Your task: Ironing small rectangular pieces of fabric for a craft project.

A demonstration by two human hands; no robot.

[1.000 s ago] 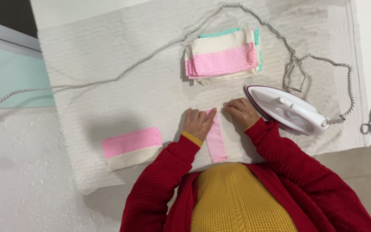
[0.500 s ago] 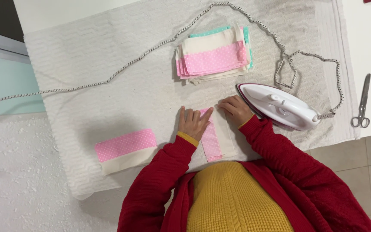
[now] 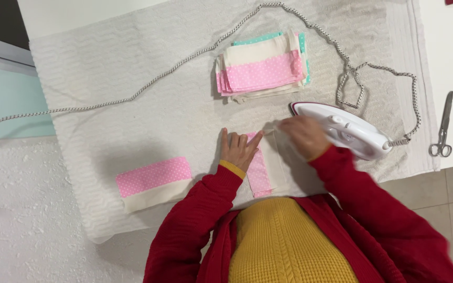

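Seemingly midway, the left hand (image 3: pixel 238 149) lies flat and released on the pink-and-cream fabric piece (image 3: pixel 266 167) on the towel (image 3: pixel 132 89), the blurred right hand (image 3: pixel 302 136) pinching its edge, a fabric stack (image 3: pixel 262 68) unpressed.
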